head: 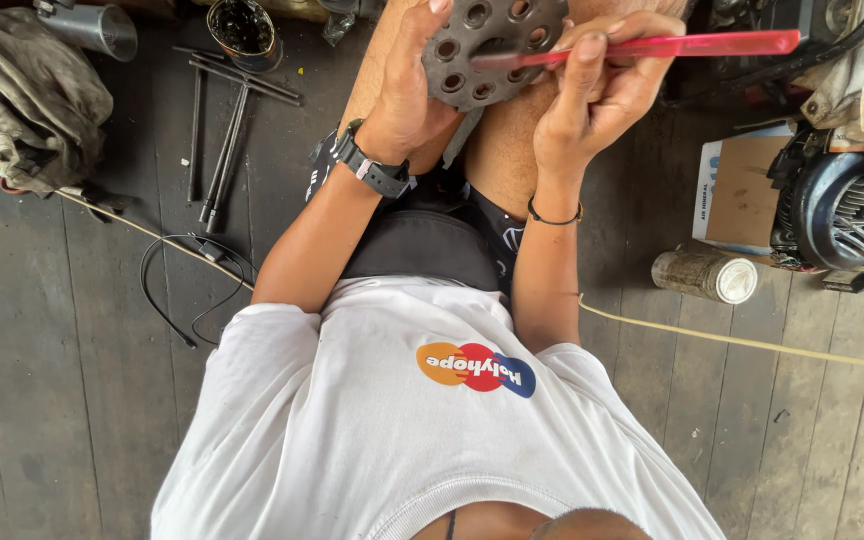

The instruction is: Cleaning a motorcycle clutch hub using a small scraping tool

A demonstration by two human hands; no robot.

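Head view, looking straight down on a seated person. A round, dark metal disc (482, 45) pierced with a ring of circular holes is held above the bare knees at the top of the frame; its surface is dull and grimy. The left hand (407, 85) is curled around the disc's left edge, thumb up along the rim, a black wristwatch (372, 168) strapped below it. The right hand (597, 95) is closed on a flat red strip (672, 47), pinched between thumb and fingers; the strip is thin, straight and glossy, laid across the disc's face, its free end projecting to the right. A thin black band is worn on the right wrist.

A white T-shirt (422, 430) with a badge of overlapping orange, red and blue circles on the chest fills the lower frame. Dark shorts are seen beneath.

The floor (72, 380) is of weathered grey planks. Upper left: crumpled greyish cloth (22, 90), a dull metal cylinder, a tin (242, 30) of black paste, and long slender steel rods (222, 130) lying side by side. A thin black wire (177, 290) is looped near them. A pale cord (752, 342) runs across the boards. Right: a cylindrical can (704, 274) on its side, stained label, white lid; a flat cardboard box (742, 190) with a white and blue printed side; a black engine (842, 205) with ribbed housing.
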